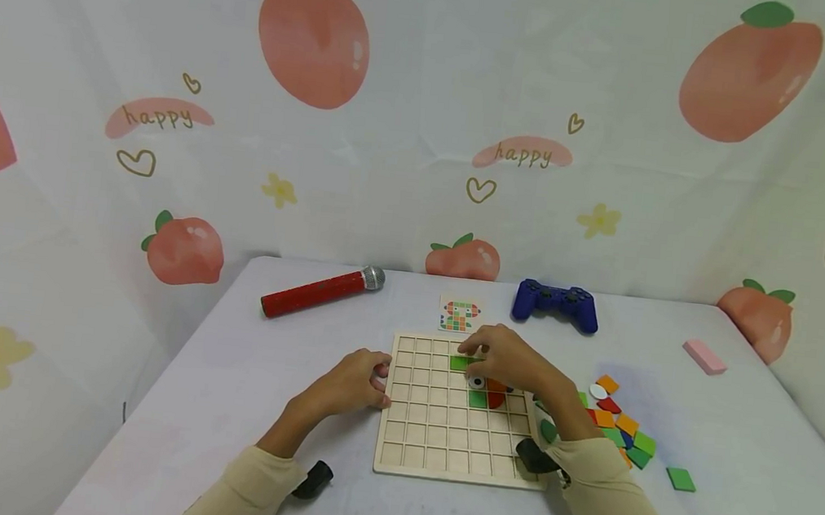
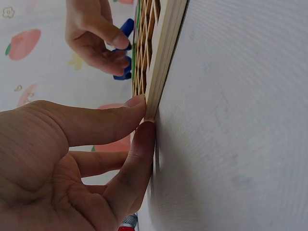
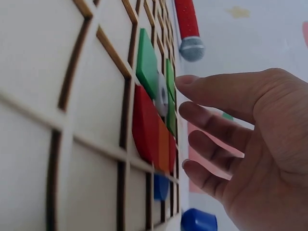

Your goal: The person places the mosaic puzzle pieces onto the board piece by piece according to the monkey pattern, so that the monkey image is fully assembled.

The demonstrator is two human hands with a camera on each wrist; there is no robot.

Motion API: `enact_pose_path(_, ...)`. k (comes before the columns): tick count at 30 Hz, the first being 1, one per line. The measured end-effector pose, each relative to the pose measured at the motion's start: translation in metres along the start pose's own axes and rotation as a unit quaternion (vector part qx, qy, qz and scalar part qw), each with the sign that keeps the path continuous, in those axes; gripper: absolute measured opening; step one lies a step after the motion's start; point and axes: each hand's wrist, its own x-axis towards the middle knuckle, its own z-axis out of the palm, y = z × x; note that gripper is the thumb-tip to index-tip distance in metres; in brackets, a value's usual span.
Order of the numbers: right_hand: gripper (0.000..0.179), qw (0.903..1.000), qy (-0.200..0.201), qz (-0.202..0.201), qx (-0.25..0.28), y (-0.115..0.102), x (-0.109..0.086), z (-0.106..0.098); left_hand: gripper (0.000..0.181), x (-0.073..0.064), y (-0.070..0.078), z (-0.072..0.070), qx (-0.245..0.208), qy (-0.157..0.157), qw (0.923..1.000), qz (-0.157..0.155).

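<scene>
The right hand is over the far part of a light wooden grid board, its thumb and fingertips parted in a loose, fairly narrow gap with nothing visible between them. In the right wrist view the thumb tip lies just beside the light green tiles; whether it touches them I cannot tell. The left hand is at the board's left edge, thumb and fingertips set against the rim, with a gap between them.

The board lies flat on the white surface, between the two forearms. Close to the right hand, its cells carry a white disc with a dark centre, a darker green square tile, a red piece with a curved edge, an orange piece and a blue piece.

Just right of the board, partly behind the right forearm, is a loose heap of coloured tiles, with one green tile apart from it. Beyond the board's far edge lies a small picture card. Farther out are a red microphone at the left, a dark blue game controller and, at the right, a pink block. Behind the surface hangs a white cloth printed with peaches.
</scene>
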Motion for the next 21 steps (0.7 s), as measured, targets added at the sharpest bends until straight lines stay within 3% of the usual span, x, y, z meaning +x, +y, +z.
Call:
enact_pose_path(5, 0.033, 0.9998, 0.015, 0.011, -0.005, 0.007, -0.013, -0.008, 0.067, 0.0, -0.001, 0.0, 0.005, -0.001, 1.0, 0.003)
enact_pose_path(21, 0.042, 0.9925, 0.055, 0.107, -0.022, 0.04, -0.057, -0.038, 0.065, -0.002, 0.002, 0.0, 0.008, 0.003, 1.0, 0.0)
